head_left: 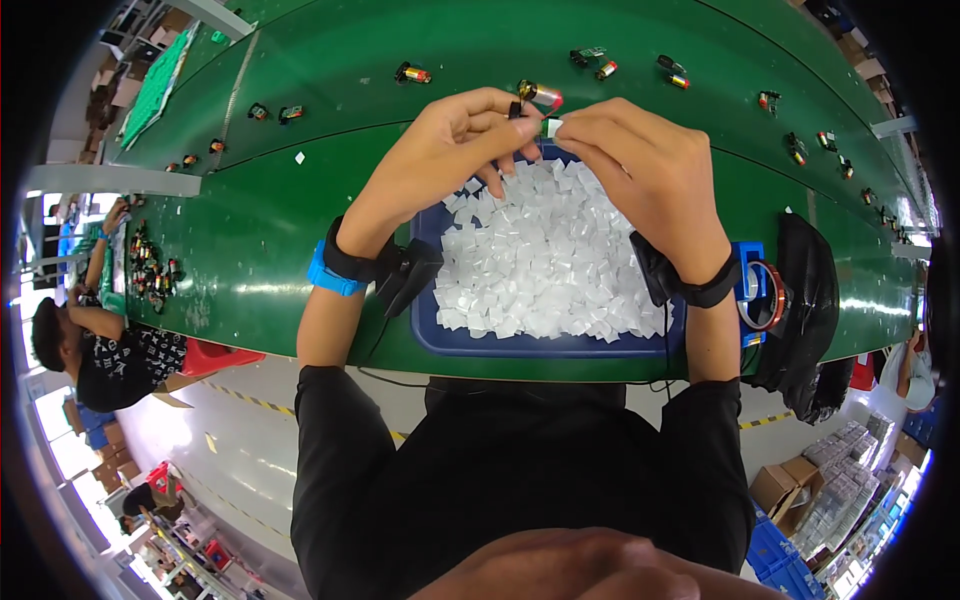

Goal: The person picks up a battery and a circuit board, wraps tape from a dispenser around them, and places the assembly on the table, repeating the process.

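Above the far edge of a blue tray [428,322], both my hands are raised close together. My left hand [455,145] pinches a small wired electronic assembly between thumb and fingers. Its shiny gold cylinder with a red end [541,95] sticks out past the fingertips, and a black part shows at the index finger. My right hand [645,150] has its fingertips closed on a small white square piece [552,128], right beside the assembly. Whether the piece touches the assembly, I cannot tell. The tray holds a heap of similar white squares [550,255].
More assemblies lie along the green table [330,190], including one beyond my left hand [412,73]; several are piled at left [152,270]. A tape roll [762,296] in a blue holder and a black bag [808,300] stand right of the tray. A person [100,340] sits at left.
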